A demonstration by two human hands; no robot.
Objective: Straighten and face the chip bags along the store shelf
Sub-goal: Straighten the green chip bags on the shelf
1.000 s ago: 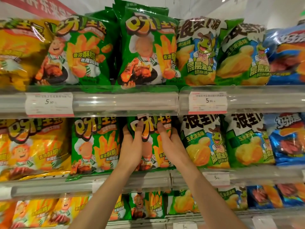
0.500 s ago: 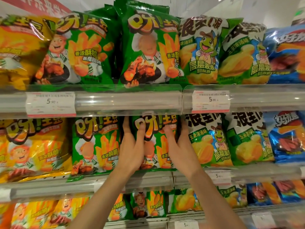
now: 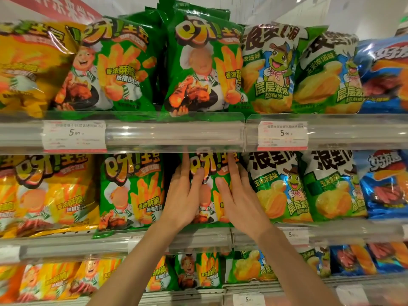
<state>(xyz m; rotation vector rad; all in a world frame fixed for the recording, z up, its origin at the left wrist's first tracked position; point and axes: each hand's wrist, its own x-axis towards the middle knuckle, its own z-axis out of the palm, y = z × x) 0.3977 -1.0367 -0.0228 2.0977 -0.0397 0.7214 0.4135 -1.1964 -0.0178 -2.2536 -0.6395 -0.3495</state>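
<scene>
On the middle shelf, the left hand [image 3: 184,195] and right hand [image 3: 239,196] clasp the sides of a green chip bag [image 3: 207,186], thumbs across its front, and a hard squeeze could crush the chips inside.

- The green chip bag [image 3: 207,191] between the two hands is glossy plastic film, creased near the top.
- The yellow bags [image 3: 33,65] on the upper shelf shine with crinkled highlights.
- The blue bags [image 3: 384,186] look metallic and foil-like.
- The shelf-edge strip [image 3: 172,133] is clear, smooth plastic.
- The price labels [image 3: 74,134] are matt white paper.
</scene>
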